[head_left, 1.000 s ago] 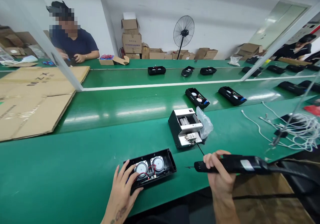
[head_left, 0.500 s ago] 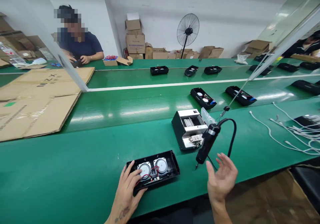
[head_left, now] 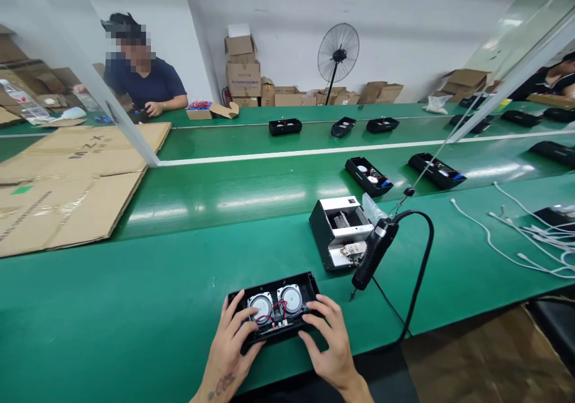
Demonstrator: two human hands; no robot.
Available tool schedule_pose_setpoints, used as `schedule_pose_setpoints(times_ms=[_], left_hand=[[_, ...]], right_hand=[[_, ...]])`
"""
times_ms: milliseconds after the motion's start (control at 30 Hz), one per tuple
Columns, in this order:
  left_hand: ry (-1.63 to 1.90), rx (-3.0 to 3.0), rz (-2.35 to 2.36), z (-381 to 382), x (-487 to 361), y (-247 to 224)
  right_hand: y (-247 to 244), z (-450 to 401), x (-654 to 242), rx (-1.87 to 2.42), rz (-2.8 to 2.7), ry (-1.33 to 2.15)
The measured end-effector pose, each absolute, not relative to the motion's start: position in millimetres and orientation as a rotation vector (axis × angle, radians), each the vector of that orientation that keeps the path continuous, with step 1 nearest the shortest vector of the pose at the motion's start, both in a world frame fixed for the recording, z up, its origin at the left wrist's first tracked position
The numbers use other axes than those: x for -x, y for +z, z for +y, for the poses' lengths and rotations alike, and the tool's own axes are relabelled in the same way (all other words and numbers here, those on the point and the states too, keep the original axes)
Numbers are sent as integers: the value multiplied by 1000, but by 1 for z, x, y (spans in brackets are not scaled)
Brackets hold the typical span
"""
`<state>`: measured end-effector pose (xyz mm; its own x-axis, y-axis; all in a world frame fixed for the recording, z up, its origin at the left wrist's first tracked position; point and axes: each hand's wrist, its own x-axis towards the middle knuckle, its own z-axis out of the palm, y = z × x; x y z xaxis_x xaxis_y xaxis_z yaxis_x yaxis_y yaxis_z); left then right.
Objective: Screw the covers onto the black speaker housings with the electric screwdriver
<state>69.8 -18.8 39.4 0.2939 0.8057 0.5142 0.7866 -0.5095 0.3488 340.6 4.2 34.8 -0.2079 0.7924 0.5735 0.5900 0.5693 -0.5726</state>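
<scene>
A black speaker housing (head_left: 275,284) lies open side up on the green bench near its front edge. Inside it sit two round silver speakers (head_left: 290,300), red and black wires, and a small board along the near wall. My left hand (head_left: 234,334) grips the left end, fingers over the rim and thumb at the front side. At the right end my right hand (head_left: 327,337) has its fingers over the edge and its thumb by the front wall. An electric screwdriver (head_left: 375,254) hangs bit-down on a cable, to the right of my hands.
Behind the housing stands a black and silver screw feeder (head_left: 339,232). More speaker housings (head_left: 369,176) rest on the green conveyor. Flattened cardboard (head_left: 67,181) lies at left, white cables (head_left: 534,244) at right. Across the line sits a person (head_left: 144,82).
My right hand has moved left from beside the screwdriver to the housing's right end. My left hand stays on the housing. The person opposite has reached one arm out sideways.
</scene>
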Motion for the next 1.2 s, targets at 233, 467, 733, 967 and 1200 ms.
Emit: schedule_pose_setpoints(times_ms=[233, 467, 733, 967, 1200], left_hand=[[1068, -2469, 1541, -21, -70, 38], [1181, -2061, 1567, 18, -57, 49], [1197, -1561, 1694, 78, -54, 71], [1156, -1511, 1707, 80, -54, 77], [1181, -1514, 1725, 80, -55, 73]], right_hand=[[21, 0, -339, 1120, -1868, 265], [19, 15, -336, 1245, -1641, 343], [1, 28, -336, 1356, -1582, 610], [2, 27, -336, 1357, -1557, 650], [8, 30, -333, 1328, -1530, 623]])
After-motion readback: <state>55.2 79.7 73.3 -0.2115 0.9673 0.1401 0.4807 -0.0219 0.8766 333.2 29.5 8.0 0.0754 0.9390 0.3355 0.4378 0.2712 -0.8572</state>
